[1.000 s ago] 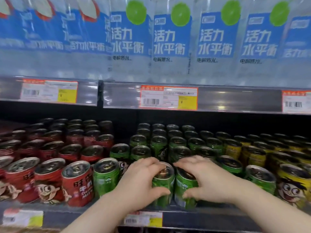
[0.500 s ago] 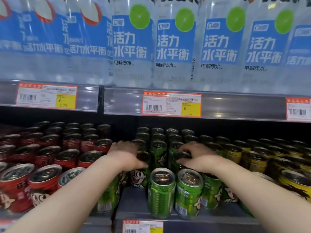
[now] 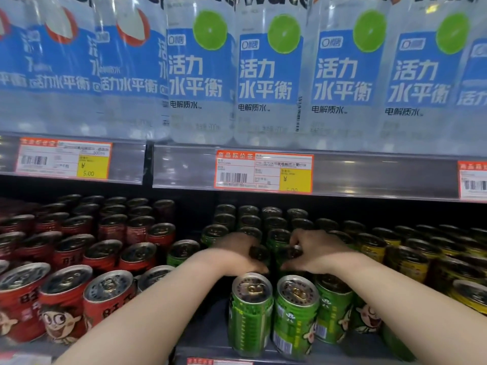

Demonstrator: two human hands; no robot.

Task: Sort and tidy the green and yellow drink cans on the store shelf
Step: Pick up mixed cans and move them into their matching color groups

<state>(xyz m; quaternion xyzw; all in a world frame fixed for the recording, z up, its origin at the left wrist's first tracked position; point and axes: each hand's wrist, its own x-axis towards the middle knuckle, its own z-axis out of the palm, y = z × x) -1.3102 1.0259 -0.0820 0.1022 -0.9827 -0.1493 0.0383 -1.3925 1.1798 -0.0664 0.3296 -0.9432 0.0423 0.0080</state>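
Green cans fill the middle of the lower shelf, and two of them (image 3: 250,312) (image 3: 296,317) stand upright at the front edge. Behind these two, my left hand (image 3: 237,252) is wrapped over a green can (image 3: 259,252) in a deeper row. My right hand (image 3: 313,252) is closed over the neighbouring green can (image 3: 288,251). The two hands almost touch. Yellow cans (image 3: 374,246) stand in rows to the right of the green ones. My forearms hide part of the green rows.
Red cans (image 3: 66,299) crowd the left of the same shelf. The upper shelf's rail (image 3: 369,177), with price tags (image 3: 263,171), hangs low over the cans. Large water bottles (image 3: 268,75) stand above it. A bare strip of shelf floor (image 3: 208,327) lies left of the front green cans.
Both hands let go of the two front green cans, reached deeper into the shelf, and now grip two cans in a row behind. The camera view moved closer and lower.
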